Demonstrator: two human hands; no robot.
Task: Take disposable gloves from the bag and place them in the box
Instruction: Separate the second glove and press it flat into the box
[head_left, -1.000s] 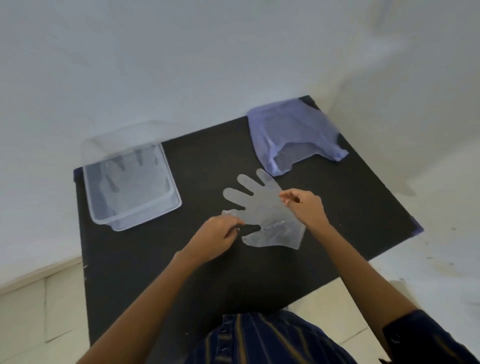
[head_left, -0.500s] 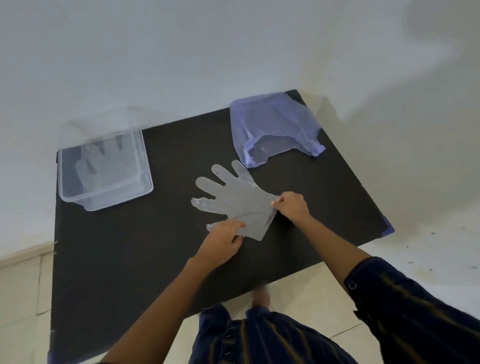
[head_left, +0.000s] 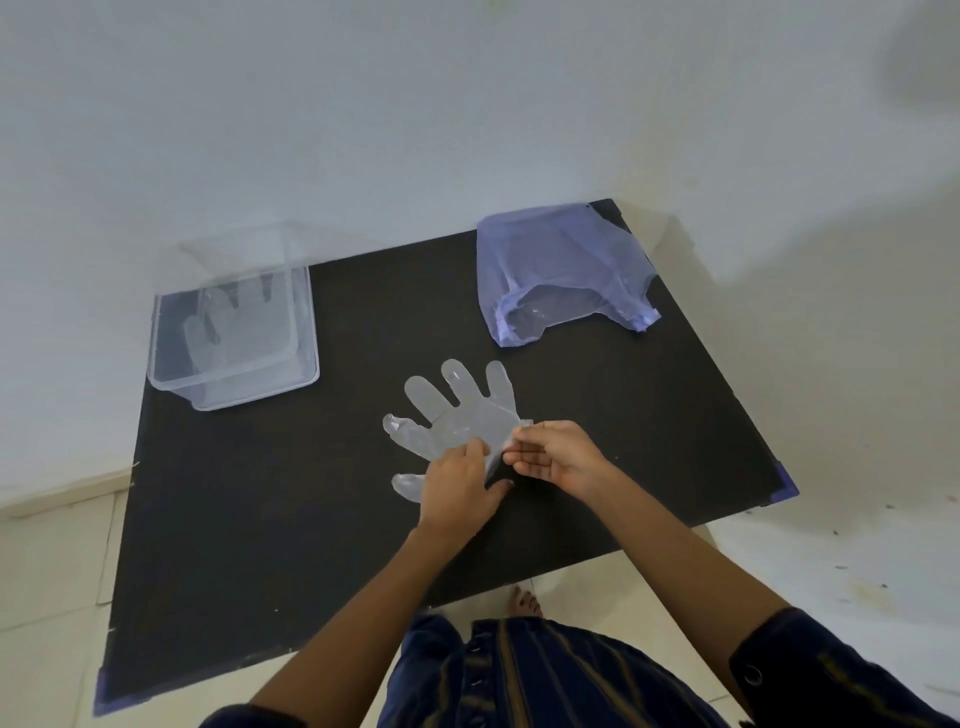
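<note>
While the clear glove (head_left: 462, 415) lies spread flat on the black table (head_left: 260, 519), its fingers fanned out toward the wall, the person works at its cuff end with both hands. Taking that glove as my landmark: the left hand (head_left: 460, 488) presses down on its near part, palm down and fingers flat over the film just above the loose thumb, so it is pinning rather than gripping; the right hand (head_left: 553, 454) sits at the cuff on the glove's right edge, fingertips drawn together in a pinch on a small lifted flap of the plastic there. Whether that pinch has caught one layer or two I cannot tell, the film being too thin and clear. Well off to the glove's far left stands the clear box (head_left: 306, 332), open-topped, with what looks like another glove already lying inside it. Beyond the glove to its far right sits the bluish bag (head_left: 561, 254), slumped with its mouth facing the person; I cannot make out what remains inside. So this glove is out of the bag but not yet boxed, and the step in hand seems to be getting hold of it off the tabletop. The next move, I judge, calls for the right hand to keep its pinch while the left lets go, then a carry across to the box, slow enough that the flimsy film does not flutter, cling or fold before it drops in.
</note>
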